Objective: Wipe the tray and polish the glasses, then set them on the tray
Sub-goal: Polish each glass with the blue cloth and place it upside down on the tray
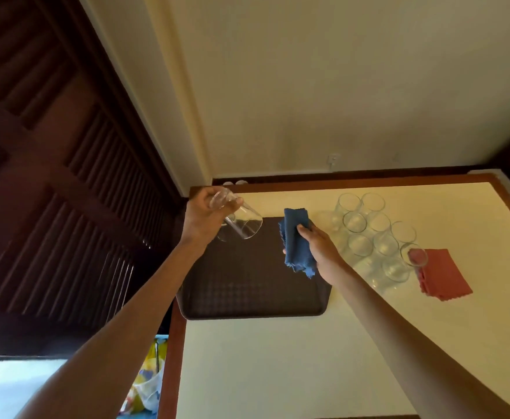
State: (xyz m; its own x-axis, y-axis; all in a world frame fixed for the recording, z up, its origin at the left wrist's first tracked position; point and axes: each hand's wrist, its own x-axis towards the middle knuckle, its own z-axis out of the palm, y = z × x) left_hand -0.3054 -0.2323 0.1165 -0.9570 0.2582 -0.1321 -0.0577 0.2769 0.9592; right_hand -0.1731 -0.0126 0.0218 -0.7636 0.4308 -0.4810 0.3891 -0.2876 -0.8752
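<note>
Left grip [205, 216]: fingers curled round base of tumbler [243, 223], tilted, held above tray [247, 291] far-left corner. Right grip [317, 246]: pinching blue cloth [297, 249], apart from tumbler. Step: polishing, prob. starting. Nxt: cloth into tumbler mouth. Other glasses [368, 234] clustered on table [308, 358], right of tray.

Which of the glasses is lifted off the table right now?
The glass gripped in the left hand, tilted over the tray's far left corner; the other glasses stand clustered on the table right of it.
</note>
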